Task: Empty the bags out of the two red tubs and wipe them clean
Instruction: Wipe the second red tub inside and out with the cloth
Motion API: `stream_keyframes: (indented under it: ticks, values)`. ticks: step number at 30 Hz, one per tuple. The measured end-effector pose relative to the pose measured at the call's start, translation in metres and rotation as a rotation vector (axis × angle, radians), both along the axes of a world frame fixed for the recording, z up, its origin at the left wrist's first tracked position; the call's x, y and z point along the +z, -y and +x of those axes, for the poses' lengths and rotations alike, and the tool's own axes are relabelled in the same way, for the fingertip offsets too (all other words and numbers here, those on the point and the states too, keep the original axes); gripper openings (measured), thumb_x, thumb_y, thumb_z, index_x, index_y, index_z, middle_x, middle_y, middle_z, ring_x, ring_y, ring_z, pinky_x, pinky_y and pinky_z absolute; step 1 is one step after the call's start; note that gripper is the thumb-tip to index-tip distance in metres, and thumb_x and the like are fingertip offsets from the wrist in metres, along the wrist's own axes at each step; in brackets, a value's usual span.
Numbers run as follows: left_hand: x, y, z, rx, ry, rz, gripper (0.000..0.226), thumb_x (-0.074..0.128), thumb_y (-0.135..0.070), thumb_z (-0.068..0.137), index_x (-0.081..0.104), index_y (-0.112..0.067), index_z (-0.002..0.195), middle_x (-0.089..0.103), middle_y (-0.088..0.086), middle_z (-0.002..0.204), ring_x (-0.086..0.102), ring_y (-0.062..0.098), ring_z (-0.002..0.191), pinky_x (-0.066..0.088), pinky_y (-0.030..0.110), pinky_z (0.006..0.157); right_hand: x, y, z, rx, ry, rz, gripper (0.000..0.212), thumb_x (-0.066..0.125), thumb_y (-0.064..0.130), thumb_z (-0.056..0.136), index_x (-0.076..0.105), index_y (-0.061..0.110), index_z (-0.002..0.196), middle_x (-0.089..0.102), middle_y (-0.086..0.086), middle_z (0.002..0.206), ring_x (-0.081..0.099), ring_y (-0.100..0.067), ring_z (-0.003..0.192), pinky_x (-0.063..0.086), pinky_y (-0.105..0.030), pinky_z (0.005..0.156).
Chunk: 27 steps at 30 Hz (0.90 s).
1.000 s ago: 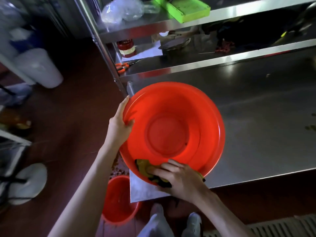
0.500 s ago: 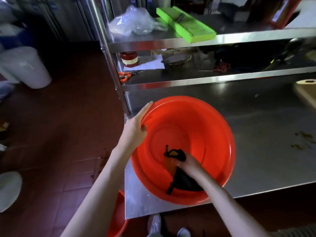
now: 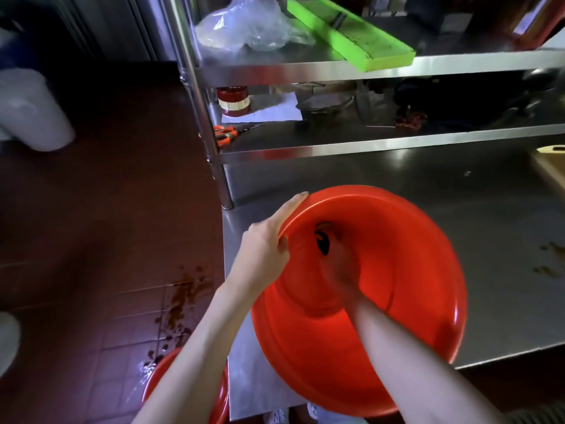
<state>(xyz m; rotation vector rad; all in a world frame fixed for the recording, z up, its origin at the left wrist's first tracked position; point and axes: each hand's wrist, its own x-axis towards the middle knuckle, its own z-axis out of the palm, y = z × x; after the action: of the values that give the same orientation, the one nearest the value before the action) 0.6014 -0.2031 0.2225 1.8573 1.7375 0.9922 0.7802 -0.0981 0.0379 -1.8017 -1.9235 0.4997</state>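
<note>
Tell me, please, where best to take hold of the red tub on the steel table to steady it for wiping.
Judging by its pose, grip the red tub at its rolled rim on the left, where the left hand holds it. The tub is tilted up, so that edge is raised and clear of the table.

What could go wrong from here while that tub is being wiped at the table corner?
The red tub is tilted and overhangs the steel table's front edge, steadied only by the left hand on its rim; a hard wipe from the right hand might tip it off. Brown spatter on the floor tiles looks wet, a possible slip hazard.
</note>
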Motion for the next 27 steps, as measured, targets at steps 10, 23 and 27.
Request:
stream_keyframes:
  ticks: [10, 23, 27]
  values:
    - [-0.009, 0.006, -0.015, 0.148, 0.058, 0.004, 0.085, 0.058, 0.005, 0.092, 0.040, -0.044, 0.158, 0.067, -0.015, 0.134, 0.075, 0.008, 0.090, 0.059, 0.022, 0.087, -0.025, -0.018, 0.015, 0.470, 0.233, -0.092, 0.044, 0.063, 0.024, 0.094, 0.058, 0.041, 0.135, 0.039, 0.006, 0.156, 0.037, -0.023, 0.142, 0.036, -0.047, 0.115]
    - [-0.009, 0.014, -0.010, 0.085, 0.048, 0.017, 0.086, 0.057, 0.013, 0.090, 0.042, -0.037, 0.158, 0.073, -0.009, 0.120, 0.054, -0.007, 0.100, 0.045, 0.002, 0.070, -0.010, -0.008, -0.016, 0.586, 0.471, 0.184, 0.052, 0.062, 0.037, 0.085, 0.051, 0.041, 0.136, 0.048, 0.010, 0.138, 0.042, -0.023, 0.134, 0.029, -0.039, 0.108]
    - [-0.008, 0.023, -0.005, 0.096, 0.075, 0.032, 0.083, 0.058, 0.013, 0.092, 0.043, -0.034, 0.158, 0.073, -0.010, 0.124, 0.063, -0.011, 0.067, 0.044, -0.002, 0.072, -0.023, 0.008, -0.004, 0.215, 0.547, 0.023, 0.058, 0.056, 0.031, 0.090, 0.043, 0.035, 0.146, 0.047, -0.003, 0.143, 0.046, -0.031, 0.132, 0.030, -0.044, 0.101]
